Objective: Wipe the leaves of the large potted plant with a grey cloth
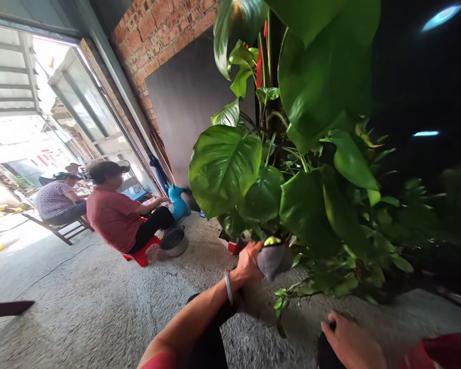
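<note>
1. Two hands in frame, low and close under the big-leafed plant (292,169).
2. Left hand (248,261) out at arm's length, fingers curled around a grey cloth (273,260), bangle (228,287) on the wrist.
3. Cloth bunched up, pressed in among the lowest leaves near the plant's base, just above the concrete floor (100,307).
4. Right hand (349,343) down at the bottom edge, resting on something dark; grip hard to read, cannot tell whether closed on it.
5. Off to the left, well apart: a person in a red shirt (113,212) seated low on a red stool (142,253), metal bowl (173,242) on the floor just beside.
6. Further back, another seated person (56,200) by the bright doorway.
7. Behind it all, brick wall (153,36) with a dark panel (188,97) leaning against it.
</note>
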Demonstrator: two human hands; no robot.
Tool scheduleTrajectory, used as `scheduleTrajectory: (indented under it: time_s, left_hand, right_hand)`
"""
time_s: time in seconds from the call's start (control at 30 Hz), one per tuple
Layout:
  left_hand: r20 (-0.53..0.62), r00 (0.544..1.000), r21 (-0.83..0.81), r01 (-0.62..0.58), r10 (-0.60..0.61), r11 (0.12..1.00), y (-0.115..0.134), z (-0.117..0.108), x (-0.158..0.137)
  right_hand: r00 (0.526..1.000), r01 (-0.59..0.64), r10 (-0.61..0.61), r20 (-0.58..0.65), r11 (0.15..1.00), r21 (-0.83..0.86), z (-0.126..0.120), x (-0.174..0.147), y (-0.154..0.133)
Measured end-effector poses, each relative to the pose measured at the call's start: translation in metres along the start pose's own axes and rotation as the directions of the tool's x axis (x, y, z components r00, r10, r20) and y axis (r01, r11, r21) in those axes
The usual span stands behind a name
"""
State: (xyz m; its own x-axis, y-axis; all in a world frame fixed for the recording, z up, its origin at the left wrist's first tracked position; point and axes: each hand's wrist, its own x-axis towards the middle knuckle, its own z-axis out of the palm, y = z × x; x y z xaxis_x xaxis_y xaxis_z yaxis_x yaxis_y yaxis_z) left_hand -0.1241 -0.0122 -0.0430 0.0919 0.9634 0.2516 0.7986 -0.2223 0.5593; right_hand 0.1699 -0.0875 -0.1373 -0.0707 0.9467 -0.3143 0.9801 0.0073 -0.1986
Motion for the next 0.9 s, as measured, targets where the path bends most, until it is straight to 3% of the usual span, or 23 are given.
scheduleTrajectory:
  time_s: [0.07, 0.13, 0.23, 0.3, 0.37, 0.5, 0.57, 0.63, 0.77, 0.83, 0.9]
  left_hand:
    - [-0.166, 0.986, 0.038, -0.006, 0.012, 0.999, 0.014, -0.009, 0.023]
    - [-0.239, 0.97, 0.06, 0.055, -0.039, 0.997, 0.022, -0.006, 0.036]
    - [-0.104, 0.99, 0.059, 0.099, -0.093, 0.993, 0.024, 0.007, 0.029]
    - [-0.018, 1.0, 0.05, 0.015, -0.014, 0.999, 0.025, 0.01, 0.018]
    - [-0.017, 0.997, 0.049, -0.078, 0.079, 0.996, 0.032, 0.004, 0.017]
    - [-0.094, 0.993, 0.064, -0.068, 0.074, 0.996, 0.061, -0.005, 0.059]
    - [-0.027, 0.999, 0.092, -0.02, 0.022, 0.996, 0.075, 0.006, 0.082]
    - [0.112, 0.993, 0.148, 0.022, -0.039, 0.989, 0.08, 0.026, 0.089]
    - [0.292, 0.947, 0.246, 0.061, -0.134, 0.967, 0.065, 0.048, 0.058]
    - [0.333, 0.929, 0.269, 0.07, -0.161, 0.961, 0.054, 0.035, 0.035]
    - [0.369, 0.913, 0.265, 0.077, -0.175, 0.961, 0.046, 0.005, 0.014]
  right_hand:
    - [0.996, 0.038, -0.04, -0.081, 0.999, -0.021, 0.005, 0.001, -0.006]
    - [0.985, 0.066, -0.068, -0.158, 0.998, -0.018, 0.011, 0.001, -0.012]
    - [0.971, 0.068, -0.071, -0.227, 0.997, -0.023, 0.019, 0.002, -0.016]
    - [0.966, 0.057, -0.068, -0.25, 0.997, -0.052, 0.023, 0.003, -0.015]
    - [0.962, 0.057, -0.077, -0.263, 0.995, -0.081, 0.024, 0.002, -0.013]
    - [0.958, 0.076, -0.106, -0.265, 0.99, -0.121, 0.016, -0.002, -0.02]
    - [0.964, 0.07, -0.103, -0.245, 0.988, -0.139, 0.007, -0.006, -0.027]
    - [0.969, 0.051, -0.084, -0.23, 0.988, -0.145, 0.001, -0.009, -0.031]
    - [0.972, 0.045, -0.062, -0.226, 0.996, -0.078, 0.001, -0.01, -0.02]
    - [0.981, 0.033, -0.037, -0.188, 0.999, -0.021, 0.004, -0.009, -0.009]
    - [0.989, 0.003, -0.003, -0.149, 1.0, 0.001, 0.005, -0.008, 0.0]
